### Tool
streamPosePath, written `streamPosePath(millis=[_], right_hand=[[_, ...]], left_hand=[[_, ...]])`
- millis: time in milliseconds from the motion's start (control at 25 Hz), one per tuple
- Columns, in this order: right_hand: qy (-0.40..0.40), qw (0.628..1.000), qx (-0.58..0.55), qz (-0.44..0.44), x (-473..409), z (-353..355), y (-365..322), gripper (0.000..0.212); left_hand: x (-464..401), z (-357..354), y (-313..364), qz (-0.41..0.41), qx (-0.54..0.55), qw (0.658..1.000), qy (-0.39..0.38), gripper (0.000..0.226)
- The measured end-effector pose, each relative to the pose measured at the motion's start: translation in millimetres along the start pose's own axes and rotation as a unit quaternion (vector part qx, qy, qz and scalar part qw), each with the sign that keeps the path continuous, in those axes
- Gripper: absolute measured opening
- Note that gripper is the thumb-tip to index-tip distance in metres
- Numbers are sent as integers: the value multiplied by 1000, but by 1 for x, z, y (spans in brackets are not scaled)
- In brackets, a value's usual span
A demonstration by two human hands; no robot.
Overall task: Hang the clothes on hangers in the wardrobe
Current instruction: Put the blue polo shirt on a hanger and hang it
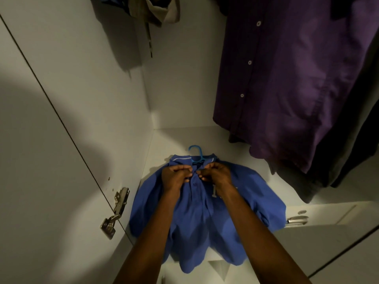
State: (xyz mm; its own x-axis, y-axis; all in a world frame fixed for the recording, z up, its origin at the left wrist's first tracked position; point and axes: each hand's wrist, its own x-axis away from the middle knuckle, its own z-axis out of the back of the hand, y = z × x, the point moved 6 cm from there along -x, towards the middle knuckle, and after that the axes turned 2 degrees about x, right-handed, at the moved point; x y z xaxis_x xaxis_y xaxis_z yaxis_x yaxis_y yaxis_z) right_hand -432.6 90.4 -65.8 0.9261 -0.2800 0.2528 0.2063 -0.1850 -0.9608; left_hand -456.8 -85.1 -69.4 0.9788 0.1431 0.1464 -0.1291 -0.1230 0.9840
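Observation:
A blue polo shirt lies flat on the white wardrobe shelf, front side up, hem hanging over the front edge. A light blue hanger is inside it, with only the hook sticking out past the collar. My left hand pinches the left side of the button placket just under the collar. My right hand pinches the right side of the placket, fingertips almost meeting those of the left. One button shows just below my hands.
A purple button shirt hangs at the right with dark garments behind it. A beige garment hangs at the top left. The open wardrobe door's metal hinge is at the left. A drawer front with a metal handle sits at the right.

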Motion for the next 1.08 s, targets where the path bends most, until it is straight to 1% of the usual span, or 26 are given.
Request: streamPosePath(millis=[80,160,240,320,440,560,800,960,1080], right_hand=[[7,1000,2,2,-2,0,0,33],[20,1000,1,4,-3,-2,0,33],[31,999,-3,16,-3,-7,2,28],[43,998,-11,40,-3,-10,5,21],[54,994,-14,96,0,-10,9,14],[62,985,12,159,4,-10,10,21],[86,982,28,167,2,-9,16,21],[109,971,85,195,6,-9,16,21],[110,956,139,234,12,-12,10,29]], left_hand=[[-1,0,-1,-7,11,1000,-1,12],[1,-2,0,-28,-12,999,-15,12],[3,-5,1,-57,-51,997,-24,13],[3,-7,0,-64,-65,995,-27,14],[0,-7,0,-34,-60,997,-37,16],[-3,-7,-1,14,-57,997,-49,14],[-3,-6,0,64,-28,996,-63,8],[-3,-5,-2,85,-23,994,-67,13],[-2,-6,0,75,-19,995,-59,15]])
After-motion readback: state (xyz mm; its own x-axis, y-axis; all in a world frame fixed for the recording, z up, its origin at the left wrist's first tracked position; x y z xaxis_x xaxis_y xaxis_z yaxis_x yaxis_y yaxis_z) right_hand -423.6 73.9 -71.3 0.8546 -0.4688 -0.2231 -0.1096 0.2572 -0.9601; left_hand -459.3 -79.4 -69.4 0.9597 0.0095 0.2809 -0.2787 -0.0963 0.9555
